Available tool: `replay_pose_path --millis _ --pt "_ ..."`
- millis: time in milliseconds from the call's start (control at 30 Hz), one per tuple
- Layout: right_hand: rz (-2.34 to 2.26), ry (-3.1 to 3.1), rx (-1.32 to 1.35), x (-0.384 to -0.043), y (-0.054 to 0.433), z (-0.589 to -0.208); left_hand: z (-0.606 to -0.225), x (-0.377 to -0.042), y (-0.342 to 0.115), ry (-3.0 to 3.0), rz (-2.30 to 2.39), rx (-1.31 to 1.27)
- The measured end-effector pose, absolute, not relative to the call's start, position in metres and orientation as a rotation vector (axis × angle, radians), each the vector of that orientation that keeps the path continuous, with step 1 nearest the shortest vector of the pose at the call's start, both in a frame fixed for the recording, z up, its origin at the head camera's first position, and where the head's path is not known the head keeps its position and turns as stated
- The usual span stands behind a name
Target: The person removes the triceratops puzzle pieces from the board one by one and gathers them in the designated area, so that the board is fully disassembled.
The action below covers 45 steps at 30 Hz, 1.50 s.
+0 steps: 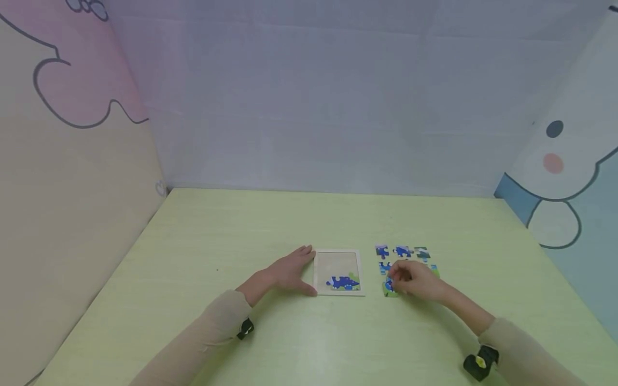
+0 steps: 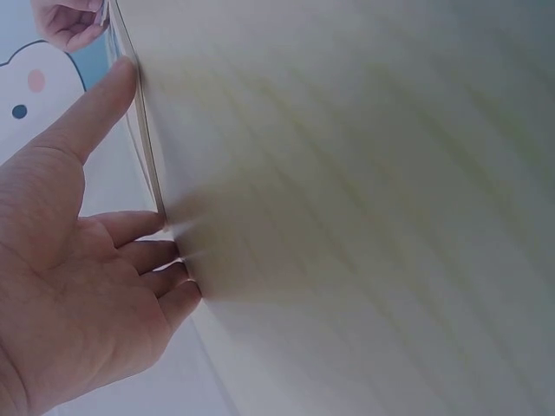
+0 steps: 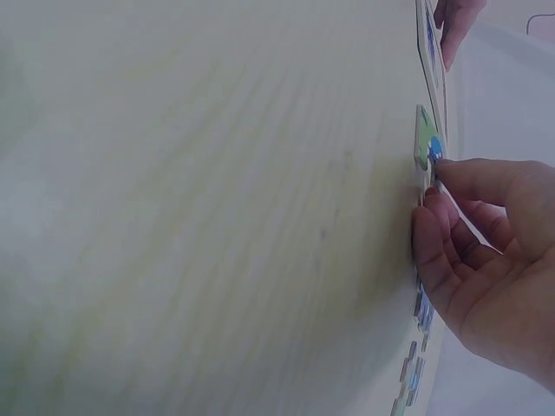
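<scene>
A square wooden puzzle tray [image 1: 338, 295] lies on the table, with joined blue and green puzzle pieces [image 1: 344, 282] along the bottom of its recess. My left hand [image 1: 292, 272] is spread at the tray's left side, thumb by the lower corner and fingertips by the upper one. Right of the tray, my right hand [image 1: 419, 280] has its thumb and curled fingers at a green and blue puzzle piece [image 3: 425, 143], pinching at its edge. Its palm hides part of the loose pieces below it.
Several loose puzzle pieces [image 1: 403, 251] lie in rows beyond and around the right hand. The pale yellow-green table [image 1: 309, 343] meets a plain light cloth [image 1: 309, 107] at the back. Cartoon-printed panels [image 1: 550, 214] stand at both sides.
</scene>
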State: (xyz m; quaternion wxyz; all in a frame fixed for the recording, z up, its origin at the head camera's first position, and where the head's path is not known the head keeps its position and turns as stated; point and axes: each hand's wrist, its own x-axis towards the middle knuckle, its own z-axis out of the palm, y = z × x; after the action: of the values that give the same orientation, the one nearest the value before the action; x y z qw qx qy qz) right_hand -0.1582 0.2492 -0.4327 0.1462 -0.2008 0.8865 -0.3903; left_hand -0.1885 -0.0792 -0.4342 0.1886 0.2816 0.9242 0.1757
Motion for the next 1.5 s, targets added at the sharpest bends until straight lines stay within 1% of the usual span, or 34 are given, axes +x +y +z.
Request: replay_pose_path --millis 467,633,767,1000,1200,1333,1500 --pt "-1.11 2.554 -0.586 -0.159 0.251 -0.431 -0.432 -0.186 -0.079 2.6 0.496 0.78" --pt "-1.077 2.628 -0.675 -0.161 0.248 -0.426 -0.432 -0.186 -0.079 2.603 0.49 0.776" --pt "-1.068 2.685 -0.733 -0.162 0.232 -0.426 -0.431 -0.186 -0.078 2.604 0.493 0.781" --pt "-1.085 2.662 -0.691 -0.162 0.188 -0.43 -0.431 -0.186 -0.077 2.603 0.481 0.78" --pt "-1.055 2.633 -0.722 -0.163 0.156 -0.43 -0.434 -0.188 -0.078 2.604 0.49 0.791" --pt "-1.025 2.621 -0.767 -0.164 0.145 -0.43 -0.435 -0.189 -0.078 2.6 0.507 0.785" --pt "-0.968 2.649 -0.735 -0.165 0.14 -0.432 -0.433 -0.188 -0.079 2.593 0.526 0.797"
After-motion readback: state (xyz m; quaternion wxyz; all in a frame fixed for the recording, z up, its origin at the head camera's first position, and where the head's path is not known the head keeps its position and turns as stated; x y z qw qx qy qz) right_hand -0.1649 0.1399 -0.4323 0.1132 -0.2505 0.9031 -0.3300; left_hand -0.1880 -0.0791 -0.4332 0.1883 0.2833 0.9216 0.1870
